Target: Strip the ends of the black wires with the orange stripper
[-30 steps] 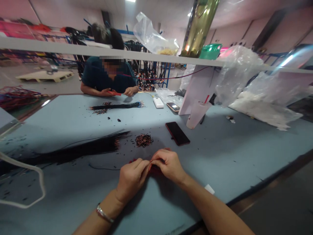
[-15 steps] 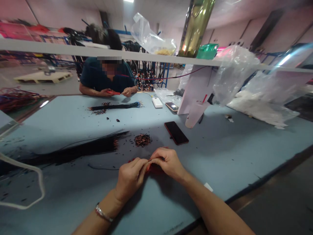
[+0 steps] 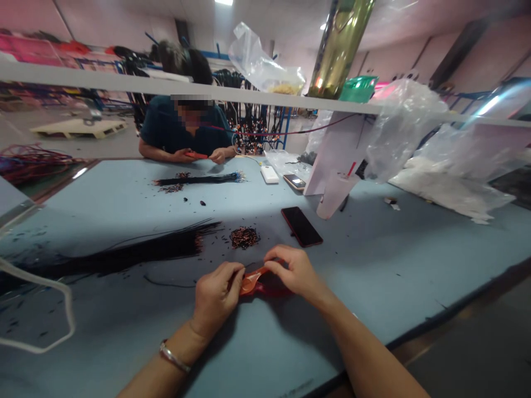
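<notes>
My left hand is closed in a pinch on a thin black wire, whose tail trails left over the table. A dark strand shows by its fingertips. Just to the right, my right hand is raised with thumb and fingers closed; what sits between them is too small to tell. Between and under the hands is an orange-red hand tool with red handles, perhaps a wire stripper, partly hidden by both hands. Beyond them lies a pile of short black and copper-coloured scraps. A thick bundle of black wires lies to the left.
A dark phone and a lidded cup with red straw stand ahead right. Across the table a co-worker holds a red tool near another wire bundle. A shelf spans overhead. A white cord loops at left.
My hands have drawn apart from where their fingertips met, the right moving right and slightly up. More of the orange-red tool now shows between them. The view has shifted slightly.
</notes>
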Demonstrator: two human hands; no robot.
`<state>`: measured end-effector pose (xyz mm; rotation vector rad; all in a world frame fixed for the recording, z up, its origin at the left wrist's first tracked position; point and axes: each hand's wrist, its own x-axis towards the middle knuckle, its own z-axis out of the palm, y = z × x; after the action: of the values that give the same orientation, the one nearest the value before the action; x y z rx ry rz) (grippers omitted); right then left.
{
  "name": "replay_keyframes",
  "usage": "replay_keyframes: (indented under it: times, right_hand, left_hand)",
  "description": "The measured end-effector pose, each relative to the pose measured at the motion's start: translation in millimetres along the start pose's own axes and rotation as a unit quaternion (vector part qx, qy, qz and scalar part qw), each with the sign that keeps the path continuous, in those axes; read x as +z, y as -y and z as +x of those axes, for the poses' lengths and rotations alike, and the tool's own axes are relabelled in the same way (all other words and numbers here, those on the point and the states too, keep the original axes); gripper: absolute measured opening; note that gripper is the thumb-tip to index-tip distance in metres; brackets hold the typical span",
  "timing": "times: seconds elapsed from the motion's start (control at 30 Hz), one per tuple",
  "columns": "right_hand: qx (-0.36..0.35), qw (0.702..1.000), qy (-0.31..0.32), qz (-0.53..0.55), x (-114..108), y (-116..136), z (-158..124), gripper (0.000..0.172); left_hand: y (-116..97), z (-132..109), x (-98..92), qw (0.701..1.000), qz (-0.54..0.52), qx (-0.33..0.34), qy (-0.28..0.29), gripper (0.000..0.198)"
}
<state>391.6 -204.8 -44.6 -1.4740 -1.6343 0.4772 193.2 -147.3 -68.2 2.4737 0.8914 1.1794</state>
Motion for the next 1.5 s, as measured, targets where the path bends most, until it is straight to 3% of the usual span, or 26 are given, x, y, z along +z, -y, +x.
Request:
replay_keyframes:
  times: [0.07,0.27,0.47,0.9,1.1,1.27,1.4,1.5]
  right_hand:
    - [-0.042,0.997,0.055,-0.033,-1,7,-2,0.006]
    - [-0.103,0.963,0.18,-0.175,-6,14,-4,0.032]
    - [-0.11,0.942,0.226,-0.222,-5,14,-5,0.053]
    - [-0.1,0.935,0.227,-0.252,-3,15,-5,0.062]
    - [-0.096,0.94,0.222,-0.241,-1,14,-5,0.055]
    - [-0.084,0.955,0.207,-0.197,2,13,-3,0.044]
    - [-0.035,0.975,0.174,-0.133,-1,12,-3,0.041]
    - [0.051,0.986,0.148,-0.056,-10,10,-3,0.042]
  left_hand:
    - [-1,1,0.4,1.0,-0.001,-0.009,-0.004,0.011]
    - [0,2,0.2,0.999,-0.021,-0.044,-0.023,0.012]
    - [1,1,1.0,0.997,-0.024,-0.064,-0.02,0.012]
    - [1,2,0.1,0.996,-0.031,-0.075,-0.029,0.013]
    - [3,3,-0.3,0.99,-0.049,-0.117,-0.052,0.016]
    - [7,5,0.0,0.972,-0.059,-0.197,-0.116,0.019]
    - [8,7,-2.4,0.955,-0.071,-0.235,-0.169,0.021]
    - [9,8,-3.9,0.943,-0.089,-0.256,-0.194,0.023]
